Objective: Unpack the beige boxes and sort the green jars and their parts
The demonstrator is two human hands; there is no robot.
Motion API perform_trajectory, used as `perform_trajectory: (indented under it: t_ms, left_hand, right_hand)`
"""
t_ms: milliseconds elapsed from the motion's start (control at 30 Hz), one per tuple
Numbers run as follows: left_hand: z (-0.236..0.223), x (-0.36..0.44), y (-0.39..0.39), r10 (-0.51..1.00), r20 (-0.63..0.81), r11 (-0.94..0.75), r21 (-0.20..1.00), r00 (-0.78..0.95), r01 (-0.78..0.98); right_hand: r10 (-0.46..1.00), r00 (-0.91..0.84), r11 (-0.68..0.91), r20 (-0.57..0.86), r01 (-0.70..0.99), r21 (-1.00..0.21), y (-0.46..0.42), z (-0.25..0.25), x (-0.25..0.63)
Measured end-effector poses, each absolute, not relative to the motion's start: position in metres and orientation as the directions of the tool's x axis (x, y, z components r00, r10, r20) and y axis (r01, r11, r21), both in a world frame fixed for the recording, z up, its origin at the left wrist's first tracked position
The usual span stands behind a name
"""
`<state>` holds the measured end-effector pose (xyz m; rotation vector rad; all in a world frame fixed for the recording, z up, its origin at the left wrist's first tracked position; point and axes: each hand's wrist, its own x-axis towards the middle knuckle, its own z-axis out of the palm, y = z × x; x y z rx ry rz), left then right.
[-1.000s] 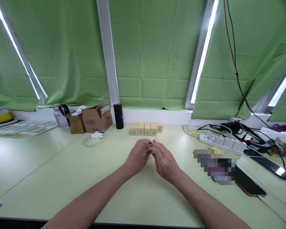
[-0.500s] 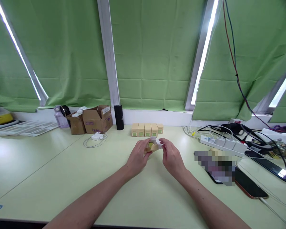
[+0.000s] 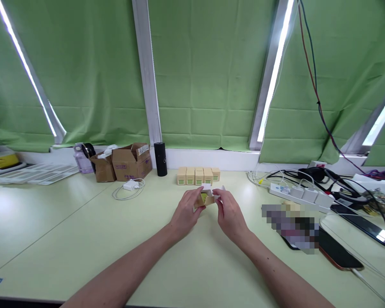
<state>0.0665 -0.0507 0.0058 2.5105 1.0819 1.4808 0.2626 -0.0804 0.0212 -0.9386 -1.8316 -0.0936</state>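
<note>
Between my hands, above the table, is a small tan cardboard box [image 3: 208,200] with its white-lined flaps raised and something yellow-green inside. My left hand [image 3: 186,212] grips the box's left side between thumb and fingers. At its right edge, my right hand [image 3: 231,214] is closed with fingertips and thumb on a flap. The fingers hide part of that flap. Just beyond, several small tan boxes [image 3: 195,176] stand in a row, with greenish labels on their fronts.
Cardboard boxes [image 3: 128,164], a black cylinder [image 3: 160,159] and a white charger with its cable [image 3: 130,185] are at the back left. On the right lie a power strip [image 3: 300,194], tangled cables, and phones [image 3: 338,250], beside a blurred-out patch.
My right hand has shifted slightly left, closer to the box. The box opening and its yellow-green inside show more now. My left hand keeps its grip.
</note>
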Motion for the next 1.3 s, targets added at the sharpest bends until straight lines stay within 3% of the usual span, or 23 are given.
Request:
perform_trajectory:
  t_ms: [500, 967, 1300]
  left_hand:
    - [0.008, 0.066, -0.053, 0.537, 0.782, -0.768, 0.298, 0.317, 0.566]
    - [0.009, 0.072, -0.059, 0.429, 0.774, -0.789, 0.069, 0.467, 0.61]
    - [0.014, 0.072, -0.061, 0.44, 0.774, -0.758, 0.048, 0.455, 0.651]
  right_hand:
    - [0.655, -0.157, 0.669, 0.739, 0.575, -0.47, -0.081, 0.019, 0.26]
    - [0.733, -0.008, 0.565, 0.681, 0.564, -0.602, -0.074, 0.012, 0.252]
    - [0.802, 0.09, 0.519, 0.591, 0.384, -0.763, -0.067, 0.01, 0.253]
